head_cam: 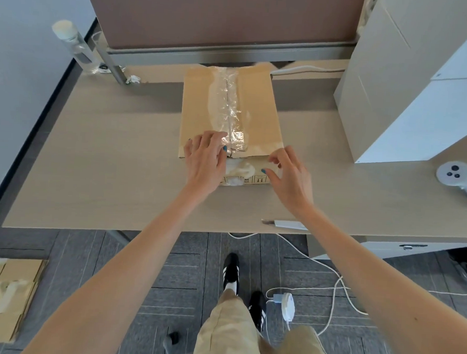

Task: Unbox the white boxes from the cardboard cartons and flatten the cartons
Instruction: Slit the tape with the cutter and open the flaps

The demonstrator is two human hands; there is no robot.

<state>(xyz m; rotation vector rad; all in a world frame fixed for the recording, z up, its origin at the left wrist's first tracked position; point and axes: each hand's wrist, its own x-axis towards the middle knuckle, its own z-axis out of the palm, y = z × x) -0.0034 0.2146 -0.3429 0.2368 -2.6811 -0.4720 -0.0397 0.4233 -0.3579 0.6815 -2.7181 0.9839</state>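
A brown cardboard carton [258, 107] lies in the middle of the desk, its top seam covered by crinkled clear tape [228, 105]. My left hand [204, 158] rests with spread fingers on the carton's near left top, its thumb at the tape's near end. Just right of that, my right hand [288, 173] hovers at the near right corner, thumb and forefinger bent close together over the front face; nothing is plainly held. White boxes [413, 86] are stacked at the desk's right.
A white utility knife [287, 223] lies near the front edge of the desk [104, 169]. A white controller [455, 176] sits at the far right. A clear bottle [71, 41] stands back left by the divider. Flattened cartons [3, 297] and cables lie on the floor.
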